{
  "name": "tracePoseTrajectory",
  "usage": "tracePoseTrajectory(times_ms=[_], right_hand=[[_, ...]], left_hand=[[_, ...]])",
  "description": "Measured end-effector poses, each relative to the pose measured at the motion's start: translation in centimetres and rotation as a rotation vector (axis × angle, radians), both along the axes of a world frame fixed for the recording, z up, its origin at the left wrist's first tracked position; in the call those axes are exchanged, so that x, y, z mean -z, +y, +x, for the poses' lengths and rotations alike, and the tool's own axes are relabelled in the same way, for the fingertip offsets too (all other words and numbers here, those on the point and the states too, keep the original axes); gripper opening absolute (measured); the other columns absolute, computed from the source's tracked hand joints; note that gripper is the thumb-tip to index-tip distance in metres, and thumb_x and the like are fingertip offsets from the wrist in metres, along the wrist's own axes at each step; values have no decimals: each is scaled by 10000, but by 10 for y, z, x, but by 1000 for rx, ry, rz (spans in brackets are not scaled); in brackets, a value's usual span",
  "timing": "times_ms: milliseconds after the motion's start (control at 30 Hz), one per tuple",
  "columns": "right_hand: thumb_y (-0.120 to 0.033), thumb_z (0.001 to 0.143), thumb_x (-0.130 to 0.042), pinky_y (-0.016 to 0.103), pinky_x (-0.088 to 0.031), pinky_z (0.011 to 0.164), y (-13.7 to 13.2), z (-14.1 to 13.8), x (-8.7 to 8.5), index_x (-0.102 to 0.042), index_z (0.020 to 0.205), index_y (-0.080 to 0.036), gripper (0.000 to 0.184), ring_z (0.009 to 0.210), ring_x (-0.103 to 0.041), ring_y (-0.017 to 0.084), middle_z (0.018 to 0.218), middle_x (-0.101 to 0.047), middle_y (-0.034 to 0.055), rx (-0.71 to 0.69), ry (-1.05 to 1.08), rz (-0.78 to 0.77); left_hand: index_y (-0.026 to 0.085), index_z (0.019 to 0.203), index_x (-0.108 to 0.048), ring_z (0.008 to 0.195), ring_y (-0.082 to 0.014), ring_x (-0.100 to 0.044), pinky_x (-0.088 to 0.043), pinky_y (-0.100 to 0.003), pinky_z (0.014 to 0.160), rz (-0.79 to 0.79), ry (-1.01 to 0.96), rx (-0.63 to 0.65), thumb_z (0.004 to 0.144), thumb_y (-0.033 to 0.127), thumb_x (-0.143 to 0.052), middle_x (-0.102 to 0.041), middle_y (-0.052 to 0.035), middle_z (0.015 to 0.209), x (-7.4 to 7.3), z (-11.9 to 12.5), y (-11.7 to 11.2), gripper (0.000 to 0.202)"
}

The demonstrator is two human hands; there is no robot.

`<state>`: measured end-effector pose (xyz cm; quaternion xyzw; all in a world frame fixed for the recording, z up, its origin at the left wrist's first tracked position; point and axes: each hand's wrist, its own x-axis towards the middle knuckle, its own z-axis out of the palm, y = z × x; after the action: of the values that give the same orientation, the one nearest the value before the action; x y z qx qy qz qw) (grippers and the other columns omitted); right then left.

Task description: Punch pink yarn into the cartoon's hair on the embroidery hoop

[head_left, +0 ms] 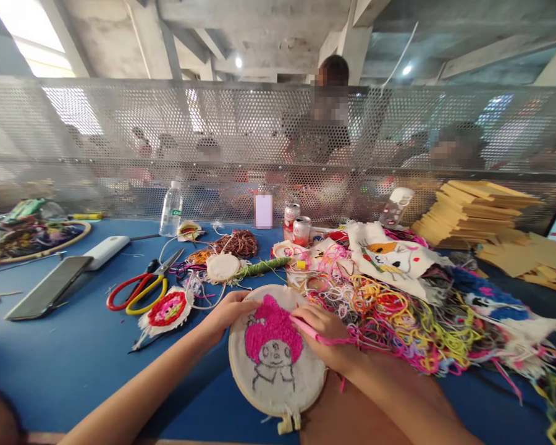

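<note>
A round embroidery hoop [278, 408] with white cloth leans at the table's near edge, its screw clamp at the bottom. On the cloth is a drawn cartoon figure whose hood [273, 324] is filled with bright pink loops; face and body are only dark outlines. My left hand [229, 312] grips the hoop's upper left rim, fingers partly hidden behind it. In my right hand [324, 330] is a pink punch needle [304, 327], held like a pen over the hood's right side. Pink yarn [336, 340] trails from it to the right. The needle's tip is hard to make out.
A tangled yarn heap [389, 315] with stitched cloth pieces [389, 259] spreads right. Scissors [141, 290], a phone [50, 287] and a water bottle [170, 210] lie or stand left. Cans [301, 231], stacked brown envelopes [472, 213] and a perforated metal screen [241, 133] are behind; a person stands beyond it.
</note>
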<state>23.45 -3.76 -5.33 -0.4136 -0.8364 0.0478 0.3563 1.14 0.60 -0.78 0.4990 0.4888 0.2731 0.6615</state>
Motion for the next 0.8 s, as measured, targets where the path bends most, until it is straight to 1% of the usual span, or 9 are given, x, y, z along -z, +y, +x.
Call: tracePoseTrajectory(times_ms=[100, 267, 333, 433, 467, 533, 633, 800], right_hand=[[-190, 878, -440, 366, -556, 721, 1, 1, -1, -584, 952, -257, 174, 814, -640, 215, 861, -666, 44, 6, -5, 55], [-163, 867, -443, 385, -557, 728, -3, 6, -12, -571, 1033, -270, 235, 822, -645, 216, 884, -674, 36, -21, 12, 176], [-146, 857, -456, 386, -556, 745, -5, 8, -16, -558, 1087, -279, 285, 852, -645, 218, 924, -675, 37, -29, 8, 207], [-122, 846, -471, 390, -549, 785, -7, 12, -17, -531, 1152, -276, 349, 897, -641, 222, 979, -673, 37, -33, -11, 235], [-117, 845, -472, 391, -545, 798, -7, 13, -16, -522, 1169, -274, 363, 911, -638, 223, 997, -670, 38, -35, -17, 235], [-111, 844, -474, 387, -539, 812, -7, 14, -15, -514, 1178, -270, 372, 923, -636, 223, 1009, -669, 40, -39, -21, 239], [-88, 840, -481, 361, -536, 812, -7, 12, -15, -533, 1130, -261, 342, 899, -642, 208, 969, -680, 37, -35, -12, 271], [-113, 860, -471, 337, -544, 764, -7, 9, -19, -549, 1049, -217, 229, 865, -643, 189, 907, -682, 41, -22, 13, 297]], left_hand=[[109, 987, -650, 543, -130, -588, -447, -211, 519, 32, -34, 10, 619, 287, -737, -680, -41, 708, -4, 2, -4, 418], [153, 1111, -615, 613, -130, -589, -444, -202, 558, 154, -110, 57, 661, 278, -708, -686, -28, 798, -9, 3, -7, 477], [168, 1129, -611, 659, -136, -588, -442, -197, 584, 233, -85, 54, 672, 282, -702, -686, -21, 832, -10, 2, -8, 479], [172, 1101, -635, 724, -144, -583, -437, -185, 621, 344, -34, 38, 670, 272, -710, -685, -14, 849, -10, 1, -8, 449], [173, 1105, -634, 734, -147, -584, -438, -187, 629, 345, -40, 45, 671, 269, -709, -685, -14, 851, -10, 0, -8, 451], [176, 1142, -610, 719, -153, -591, -446, -199, 621, 288, -89, 76, 679, 268, -701, -686, -22, 850, -11, 0, -9, 481], [167, 1178, -580, 633, -142, -591, -440, -197, 555, 202, -143, 100, 680, 264, -691, -688, -33, 809, -11, 1, -9, 519], [152, 1149, -600, 568, -124, -584, -430, -182, 513, 182, -157, 85, 664, 243, -702, -685, -33, 760, -11, 2, -9, 504]])
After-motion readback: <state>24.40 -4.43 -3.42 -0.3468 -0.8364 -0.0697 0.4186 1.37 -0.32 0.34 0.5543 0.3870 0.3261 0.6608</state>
